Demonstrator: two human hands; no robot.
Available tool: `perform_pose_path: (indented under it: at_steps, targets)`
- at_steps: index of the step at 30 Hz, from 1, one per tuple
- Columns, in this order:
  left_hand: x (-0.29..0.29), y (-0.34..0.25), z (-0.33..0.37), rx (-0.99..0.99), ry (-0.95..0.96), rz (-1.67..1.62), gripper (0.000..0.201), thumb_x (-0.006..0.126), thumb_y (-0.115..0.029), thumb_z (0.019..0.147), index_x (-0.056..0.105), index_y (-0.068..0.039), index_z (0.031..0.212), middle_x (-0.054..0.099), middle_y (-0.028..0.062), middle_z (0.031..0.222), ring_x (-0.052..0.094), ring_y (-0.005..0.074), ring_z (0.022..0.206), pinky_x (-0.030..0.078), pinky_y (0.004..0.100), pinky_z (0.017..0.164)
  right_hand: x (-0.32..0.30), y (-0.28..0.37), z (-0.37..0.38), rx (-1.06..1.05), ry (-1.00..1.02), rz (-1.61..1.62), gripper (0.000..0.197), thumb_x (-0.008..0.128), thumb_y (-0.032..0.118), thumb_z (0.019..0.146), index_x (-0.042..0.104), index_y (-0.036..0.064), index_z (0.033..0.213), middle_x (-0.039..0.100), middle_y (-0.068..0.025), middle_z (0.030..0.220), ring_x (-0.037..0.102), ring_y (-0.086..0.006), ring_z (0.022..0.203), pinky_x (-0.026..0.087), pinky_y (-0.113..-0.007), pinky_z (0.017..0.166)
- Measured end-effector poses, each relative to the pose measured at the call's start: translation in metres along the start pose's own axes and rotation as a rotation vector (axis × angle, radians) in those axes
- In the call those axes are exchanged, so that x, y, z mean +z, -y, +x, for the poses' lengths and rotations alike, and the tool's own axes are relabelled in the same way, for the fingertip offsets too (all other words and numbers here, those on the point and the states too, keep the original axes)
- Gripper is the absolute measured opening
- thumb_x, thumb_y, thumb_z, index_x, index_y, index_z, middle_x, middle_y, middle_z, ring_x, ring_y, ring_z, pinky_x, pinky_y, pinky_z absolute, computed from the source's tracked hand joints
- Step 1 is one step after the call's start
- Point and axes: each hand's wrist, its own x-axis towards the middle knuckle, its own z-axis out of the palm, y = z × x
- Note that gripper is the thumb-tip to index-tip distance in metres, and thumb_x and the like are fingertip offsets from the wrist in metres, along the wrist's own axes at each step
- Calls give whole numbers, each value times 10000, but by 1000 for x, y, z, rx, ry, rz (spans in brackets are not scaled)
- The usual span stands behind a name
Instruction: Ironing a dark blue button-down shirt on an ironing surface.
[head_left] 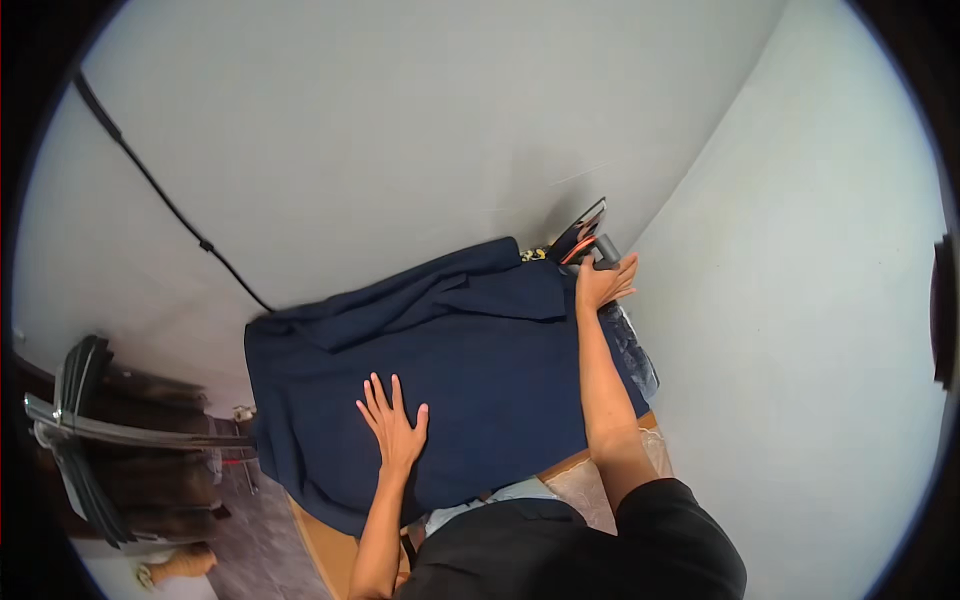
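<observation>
A dark navy garment [480, 390] is spread over a board or table against the wall, with a sleeve-like fold [510, 298] across its far part. My left hand [392, 425] lies flat on the cloth left of centre, fingers spread. Out at the far right corner, an iron [577, 240] in black, grey and orange stands tilted up near the wall. My right hand [605, 282] is at its grey handle end, fingers stretched out and not wrapped round it. Whether the palm touches the iron is hard to see.
A black cord [160, 185] runs down the left wall to behind the garment. At left, dark hangers [85, 440] hang on a metal rail [150, 432]. Patterned yellow-and-black cloth [533, 255] shows beside the iron. Clear plastic [630, 350] lies along the right edge. Walls close in behind and right.
</observation>
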Motion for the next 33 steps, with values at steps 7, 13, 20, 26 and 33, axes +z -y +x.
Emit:
perform_pose_path:
  at_steps: [7,13,20,26,33]
  targets:
    - [3,-10,-1,-50,14,67,800,613,-413,959,310,-71,1616,110,256,1698,71,442,1572,13,634,1232,24,9,12,83,-151,79,462,745,247,839,716,196,1297,542,-81,1484,499,-308,1376,192,-615,1229]
    - [5,-15,-7,-67,12,98,799,615,-403,947,315,-89,1618,131,238,1700,76,420,1577,20,616,1241,18,7,27,15,-125,107,364,725,187,840,772,239,1198,631,-29,1377,528,-273,1342,193,-617,1230]
    - [9,-11,-11,-60,15,100,794,617,-392,945,317,-101,1620,137,223,1703,79,413,1579,19,616,1241,-27,1,81,-234,-78,104,390,696,115,741,796,201,1108,673,-14,1324,530,-309,1326,190,-687,1198]
    - [11,-6,-15,-31,-54,76,771,654,-382,942,363,-95,1595,188,237,1685,120,416,1570,64,626,1235,-114,26,153,-666,-68,308,543,564,31,610,769,78,1111,708,-80,1241,551,-382,1267,354,-495,1162]
    - [12,13,-9,-38,-64,-156,653,638,-370,976,459,-81,1533,270,213,1660,166,392,1563,74,585,1250,-217,123,107,-956,313,318,518,602,-90,730,745,81,1198,709,-60,1304,530,-292,1361,415,-411,1129]
